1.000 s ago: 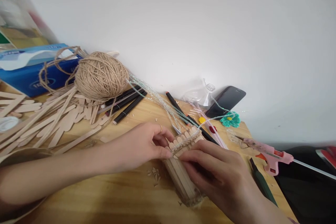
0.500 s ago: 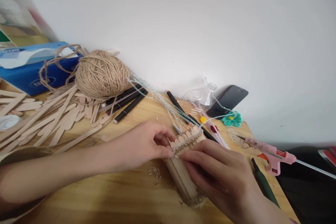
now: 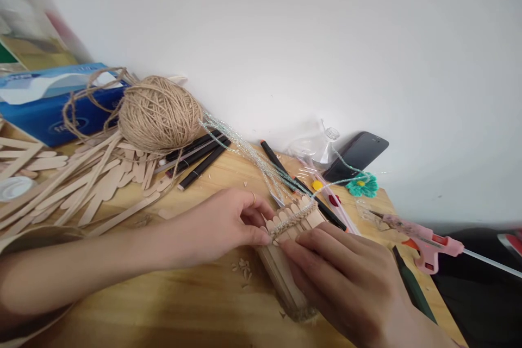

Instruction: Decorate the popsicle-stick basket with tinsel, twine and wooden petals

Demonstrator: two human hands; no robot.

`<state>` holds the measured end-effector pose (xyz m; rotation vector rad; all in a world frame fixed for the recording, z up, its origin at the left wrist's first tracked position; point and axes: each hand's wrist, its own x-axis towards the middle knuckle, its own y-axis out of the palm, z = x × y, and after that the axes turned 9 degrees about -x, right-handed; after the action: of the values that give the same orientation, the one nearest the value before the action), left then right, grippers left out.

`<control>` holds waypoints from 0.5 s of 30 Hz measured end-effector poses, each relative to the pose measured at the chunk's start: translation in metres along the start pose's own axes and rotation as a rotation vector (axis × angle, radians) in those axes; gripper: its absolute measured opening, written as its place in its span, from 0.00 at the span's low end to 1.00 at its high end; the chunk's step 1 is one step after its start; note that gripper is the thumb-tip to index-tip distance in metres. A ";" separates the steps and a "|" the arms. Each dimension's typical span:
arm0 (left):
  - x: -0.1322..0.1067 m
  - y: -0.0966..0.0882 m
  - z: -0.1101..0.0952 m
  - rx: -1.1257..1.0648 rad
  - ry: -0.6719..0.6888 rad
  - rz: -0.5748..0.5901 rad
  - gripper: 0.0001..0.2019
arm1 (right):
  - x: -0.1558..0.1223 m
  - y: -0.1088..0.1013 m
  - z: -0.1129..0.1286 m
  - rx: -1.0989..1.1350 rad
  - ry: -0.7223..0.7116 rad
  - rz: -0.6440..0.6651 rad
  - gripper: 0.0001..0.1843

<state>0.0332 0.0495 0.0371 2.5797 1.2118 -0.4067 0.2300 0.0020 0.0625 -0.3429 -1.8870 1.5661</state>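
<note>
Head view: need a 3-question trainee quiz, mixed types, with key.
1. Multiple choice: what are the left hand and right hand both touching?
A) tissue box
B) piece made of wooden sticks
C) glue gun

2. True or false: the tissue box sits to the right of the ball of twine.

3. Short answer: what colour are the petals of the flower beside the phone?

Key: 1. B; 2. False; 3. Teal green

head-worn view | facing forward, down — near left hand (image 3: pixel 230 220), right hand (image 3: pixel 348 277)
</note>
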 end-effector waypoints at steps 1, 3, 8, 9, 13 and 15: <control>0.000 0.000 0.000 -0.001 0.000 -0.001 0.15 | 0.000 0.000 0.000 0.008 -0.008 0.002 0.07; -0.001 0.000 0.001 -0.004 0.002 -0.003 0.15 | 0.000 0.000 0.000 0.027 -0.018 0.010 0.07; 0.000 -0.001 0.002 -0.003 0.029 -0.001 0.14 | 0.002 -0.001 0.000 0.090 0.024 0.014 0.08; 0.000 -0.001 0.002 -0.001 0.035 0.000 0.14 | 0.003 -0.001 0.000 0.105 0.035 0.000 0.08; -0.001 0.000 0.000 0.017 0.027 0.022 0.13 | 0.003 -0.004 0.001 0.132 0.064 -0.036 0.08; -0.001 0.002 -0.002 -0.006 0.012 0.038 0.10 | 0.001 -0.003 0.002 0.132 0.053 -0.023 0.09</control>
<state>0.0341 0.0481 0.0398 2.5995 1.1641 -0.3805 0.2291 0.0004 0.0656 -0.3004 -1.7317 1.6403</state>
